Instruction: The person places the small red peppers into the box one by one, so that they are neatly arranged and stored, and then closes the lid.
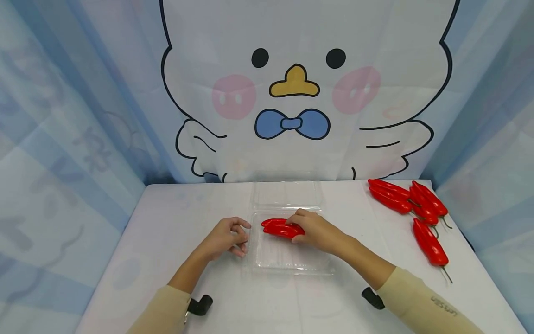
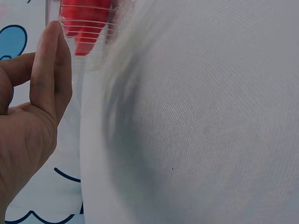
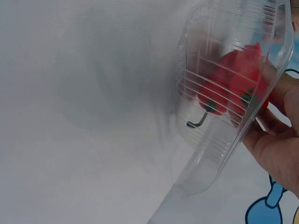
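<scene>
Beige sleeves (image 1: 417, 297), right grip (image 1: 319, 229) around red pepper (image 1: 278, 231) in clear box (image 1: 288, 259), left grip (image 1: 224, 237) relaxed

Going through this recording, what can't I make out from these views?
- Head: stem ends of the red peppers in the clear container, covered by the right hand.
- Head: lettering on the right sleeve, too small and blurred to read surely.
- Left wrist: the rest of the container and peppers, cut off by the top edge.
- Right wrist: part of the right hand, cut off by the right edge.
</scene>
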{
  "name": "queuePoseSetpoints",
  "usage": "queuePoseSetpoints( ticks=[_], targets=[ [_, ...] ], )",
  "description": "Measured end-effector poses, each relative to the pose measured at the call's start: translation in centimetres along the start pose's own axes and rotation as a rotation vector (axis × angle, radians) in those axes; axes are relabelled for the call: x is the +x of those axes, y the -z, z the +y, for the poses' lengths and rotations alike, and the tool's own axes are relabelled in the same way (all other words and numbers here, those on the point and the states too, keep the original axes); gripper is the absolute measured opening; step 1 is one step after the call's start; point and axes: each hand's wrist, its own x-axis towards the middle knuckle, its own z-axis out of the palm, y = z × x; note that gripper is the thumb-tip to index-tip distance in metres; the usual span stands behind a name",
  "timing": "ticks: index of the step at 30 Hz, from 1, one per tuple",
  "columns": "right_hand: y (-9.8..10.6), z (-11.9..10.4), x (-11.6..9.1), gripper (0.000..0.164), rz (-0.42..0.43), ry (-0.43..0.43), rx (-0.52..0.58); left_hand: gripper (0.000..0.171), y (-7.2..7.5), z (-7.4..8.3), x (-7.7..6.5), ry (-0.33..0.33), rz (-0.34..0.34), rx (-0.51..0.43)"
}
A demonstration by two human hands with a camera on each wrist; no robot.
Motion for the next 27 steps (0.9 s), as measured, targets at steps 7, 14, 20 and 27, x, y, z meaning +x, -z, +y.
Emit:
queuePoseSetpoints(
  ticks=[7, 14, 20, 27],
  targets=[
    [-0.8, -0.1, 0.0, 0.045, 0.024, 0.009, -0.029, 0.036, 0.0, 0.2, 0.0, -0.003, 0.002, -0.004],
    [-1.3, -0.3, 0.0, 0.043, 0.041, 0.033, -0.052, 0.035, 0.1, 0.2, -0.2, -0.012, 0.003, 0.004],
    [-1.8, -0.2, 0.0, 0.044, 0.052, 0.014, -0.060, 0.035, -0.1, 0.3, -0.3, -0.020, 0.004, 0.017],
    [-2.3, 0.0, 0.0, 0.043, 0.058, 0.023, -0.082, 0.036, -0.1, 0.3, -0.2, -0.015, 0.007, 0.014]
  ],
)
